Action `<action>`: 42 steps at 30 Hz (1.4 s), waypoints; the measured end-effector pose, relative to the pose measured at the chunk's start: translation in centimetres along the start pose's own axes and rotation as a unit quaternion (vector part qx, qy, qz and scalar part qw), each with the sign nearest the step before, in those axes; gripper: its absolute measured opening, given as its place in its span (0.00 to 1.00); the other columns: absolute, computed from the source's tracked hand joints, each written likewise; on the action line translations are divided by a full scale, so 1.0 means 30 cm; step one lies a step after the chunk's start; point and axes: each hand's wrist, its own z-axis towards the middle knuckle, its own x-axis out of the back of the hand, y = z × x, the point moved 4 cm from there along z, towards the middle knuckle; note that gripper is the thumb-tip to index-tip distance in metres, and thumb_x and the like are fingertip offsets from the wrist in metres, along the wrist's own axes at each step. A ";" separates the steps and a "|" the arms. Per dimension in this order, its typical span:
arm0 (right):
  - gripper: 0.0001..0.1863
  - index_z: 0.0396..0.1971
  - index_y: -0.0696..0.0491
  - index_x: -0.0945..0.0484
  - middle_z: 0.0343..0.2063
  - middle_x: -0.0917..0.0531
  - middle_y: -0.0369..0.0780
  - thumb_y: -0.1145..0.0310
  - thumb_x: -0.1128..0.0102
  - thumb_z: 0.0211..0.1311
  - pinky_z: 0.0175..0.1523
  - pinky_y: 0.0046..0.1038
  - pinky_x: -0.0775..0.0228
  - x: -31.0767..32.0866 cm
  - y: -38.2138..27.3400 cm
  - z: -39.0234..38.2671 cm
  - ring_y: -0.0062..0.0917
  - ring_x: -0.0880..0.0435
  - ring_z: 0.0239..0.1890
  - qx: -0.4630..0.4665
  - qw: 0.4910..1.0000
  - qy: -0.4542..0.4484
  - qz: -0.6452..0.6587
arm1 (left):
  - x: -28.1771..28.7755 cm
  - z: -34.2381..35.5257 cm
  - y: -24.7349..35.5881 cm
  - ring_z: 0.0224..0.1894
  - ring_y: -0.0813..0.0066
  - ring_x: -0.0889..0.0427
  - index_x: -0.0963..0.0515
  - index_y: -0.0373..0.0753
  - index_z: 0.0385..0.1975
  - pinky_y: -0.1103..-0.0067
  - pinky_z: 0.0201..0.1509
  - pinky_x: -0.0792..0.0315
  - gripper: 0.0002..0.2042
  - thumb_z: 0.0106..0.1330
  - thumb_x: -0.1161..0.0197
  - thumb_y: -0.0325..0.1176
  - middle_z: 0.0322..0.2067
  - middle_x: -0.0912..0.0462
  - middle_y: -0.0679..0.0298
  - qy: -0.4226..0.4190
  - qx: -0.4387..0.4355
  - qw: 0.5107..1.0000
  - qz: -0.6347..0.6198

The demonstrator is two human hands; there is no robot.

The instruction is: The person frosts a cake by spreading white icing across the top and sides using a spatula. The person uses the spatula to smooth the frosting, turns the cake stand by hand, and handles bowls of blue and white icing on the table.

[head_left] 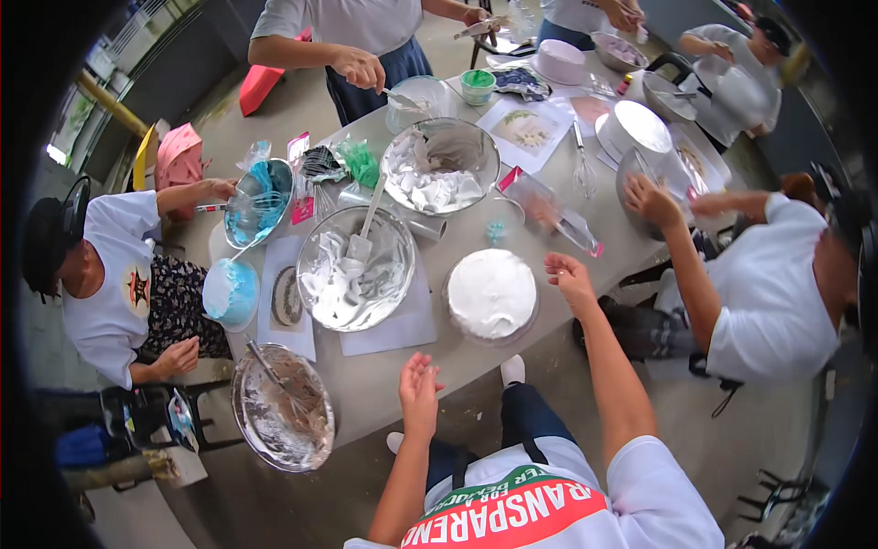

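My two hands have nothing in them. My left hand is up in the lower middle of the frame, fingers loose and a bit bent. My right hand is right of the middle, fingers apart and a little curled, near the cake but not touching it.

The round white cake sits on the table, just right of the middle of the frame. I think its cream is soft and slippery — one poke would leave a dent. The inside may be soft too, and the whole thing a bit heavy. So the best place to hold it is low down, with both hands under the plate — not on the creamy sides.

Left of the cake is a big shiny bowl of white cream, with a spatula standing in it.
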 end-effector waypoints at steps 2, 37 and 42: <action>0.21 0.54 0.59 0.25 0.47 0.18 0.41 0.81 0.60 0.64 0.51 0.24 0.28 -0.033 -0.002 0.085 0.21 0.21 0.46 0.003 0.998 -0.057 0.024 | -0.081 0.062 -0.069 0.51 0.72 0.23 0.38 0.32 0.64 0.79 0.44 0.25 0.22 0.72 0.47 0.29 0.57 0.27 0.57 0.041 0.044 0.998 -0.026; 0.28 0.49 0.55 0.23 0.32 0.29 0.41 0.91 0.61 0.50 0.42 0.25 0.31 -0.245 -0.114 0.166 0.28 0.26 0.33 0.133 0.909 -0.338 -0.204 | -0.163 0.099 -0.026 0.60 0.52 0.34 0.34 0.39 0.57 0.58 0.63 0.43 0.42 0.36 0.21 0.38 0.56 0.30 0.56 0.178 -0.130 0.838 0.499; 0.26 0.51 0.58 0.25 0.32 0.27 0.39 0.91 0.63 0.53 0.41 0.22 0.31 -0.249 -0.078 0.173 0.23 0.26 0.31 0.065 0.927 -0.336 -0.153 | -0.151 0.112 -0.039 0.59 0.55 0.34 0.32 0.41 0.56 0.59 0.63 0.43 0.38 0.38 0.24 0.34 0.54 0.28 0.58 0.204 -0.113 0.845 0.482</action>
